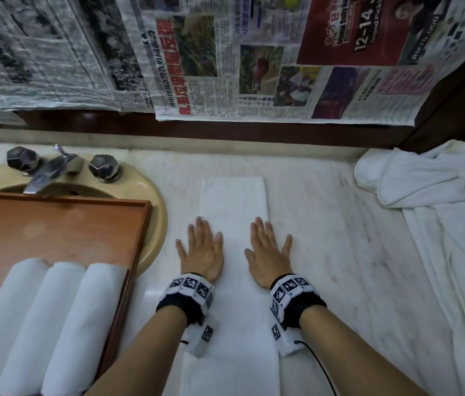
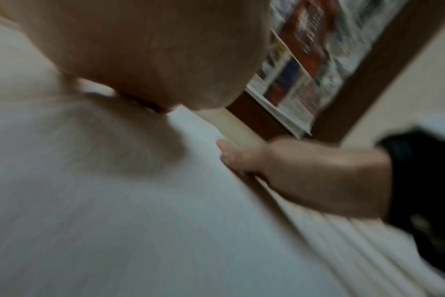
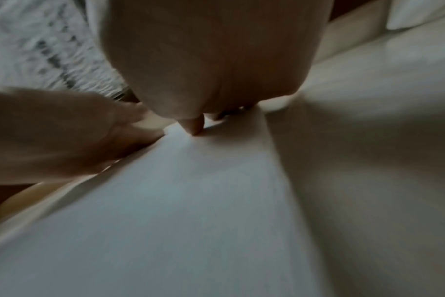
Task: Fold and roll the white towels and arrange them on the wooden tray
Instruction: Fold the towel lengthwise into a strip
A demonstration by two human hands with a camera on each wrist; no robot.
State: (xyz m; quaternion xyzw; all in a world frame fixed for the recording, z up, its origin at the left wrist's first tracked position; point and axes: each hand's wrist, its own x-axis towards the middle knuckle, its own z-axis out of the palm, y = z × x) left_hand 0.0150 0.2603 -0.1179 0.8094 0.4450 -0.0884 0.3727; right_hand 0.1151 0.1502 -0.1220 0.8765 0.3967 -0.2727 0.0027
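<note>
Both hands, left (image 1: 201, 252) and right (image 1: 268, 252), flat, fingers straight, pressing folded towel (image 1: 232, 201) on counter (image 1: 340, 238); soft, light, limp; best grabbed at near end for rolling.

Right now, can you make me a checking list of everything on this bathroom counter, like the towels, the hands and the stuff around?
Surface: pale marble counter, with a beige sink at its left.
Job's things: folded towel strip lies flat on the counter, running away from the person; three rolled towels lie side by side on the wooden tray, which rests over the sink.
Clutter: loose white towels heaped at the right.
Grippers: left hand and right hand press flat on the strip, fingers straight.
Cables: black cable runs from the right wrist band.
Surroundings: newspaper sheets hang over the back wall; faucet behind the tray.
</note>
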